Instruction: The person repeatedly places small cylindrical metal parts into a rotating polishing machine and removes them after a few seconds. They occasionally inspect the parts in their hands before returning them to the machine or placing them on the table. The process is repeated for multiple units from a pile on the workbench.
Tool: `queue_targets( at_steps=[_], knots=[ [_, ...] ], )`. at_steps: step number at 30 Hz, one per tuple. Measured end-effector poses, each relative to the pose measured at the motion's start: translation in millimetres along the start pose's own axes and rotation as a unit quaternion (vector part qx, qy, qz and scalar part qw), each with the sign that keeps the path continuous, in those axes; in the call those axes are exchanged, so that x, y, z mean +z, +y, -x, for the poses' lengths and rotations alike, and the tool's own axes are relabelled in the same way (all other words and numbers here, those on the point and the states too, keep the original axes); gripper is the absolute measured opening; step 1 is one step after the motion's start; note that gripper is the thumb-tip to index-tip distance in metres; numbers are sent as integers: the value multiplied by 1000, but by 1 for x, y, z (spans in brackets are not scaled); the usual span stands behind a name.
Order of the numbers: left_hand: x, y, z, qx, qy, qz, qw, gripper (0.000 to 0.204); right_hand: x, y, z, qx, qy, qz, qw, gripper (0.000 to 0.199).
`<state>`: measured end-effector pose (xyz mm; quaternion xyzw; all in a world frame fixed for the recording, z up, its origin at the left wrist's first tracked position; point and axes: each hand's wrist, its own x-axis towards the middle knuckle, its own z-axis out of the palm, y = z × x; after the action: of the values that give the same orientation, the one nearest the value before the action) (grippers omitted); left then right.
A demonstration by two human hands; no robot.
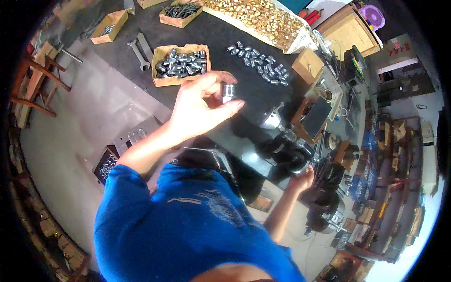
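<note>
Between the thumb and fingers of my left hand (195, 105) is a threaded metal fitting (229, 91), held up above the dark bench. Beside that hand stands an open cardboard box (158, 81) full of similar silvery fittings. More loose fittings (266, 66) lie scattered on the bench further right. My right hand (302, 179) is low on the right, its fingers curled at a shiny handle (298, 171) on a dark bench machine. That machine's silvery chuck-like end (271, 119) points toward the loose fittings. The right fingers are small and partly hidden.
A white tray (295, 46) of brass-coloured fittings spans the back. Two wrenches (139, 54) lie left of the box. Small cardboard boxes (112, 27) sit at the far left. A wooden block (307, 66) and a parts bin (300, 126) stand right. Loaded shelves (392, 192) line the right side.
</note>
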<state>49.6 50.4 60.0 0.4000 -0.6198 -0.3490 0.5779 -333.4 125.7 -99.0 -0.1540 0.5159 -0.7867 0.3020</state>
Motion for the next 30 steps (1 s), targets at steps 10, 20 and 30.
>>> queue_targets(
  at_steps=[10,20,30],
  knots=[
    [-4,-6,1,142,48,-151,977,33,8,-4,6,12,-11,1,1000,22],
    [-36,-65,-24,46,44,-396,916,30,8,-5,8,-2,9,21,1000,18],
    [-53,-109,-75,125,28,-434,892,20,1,-1,4,-9,-12,4,1000,17]
  ],
)
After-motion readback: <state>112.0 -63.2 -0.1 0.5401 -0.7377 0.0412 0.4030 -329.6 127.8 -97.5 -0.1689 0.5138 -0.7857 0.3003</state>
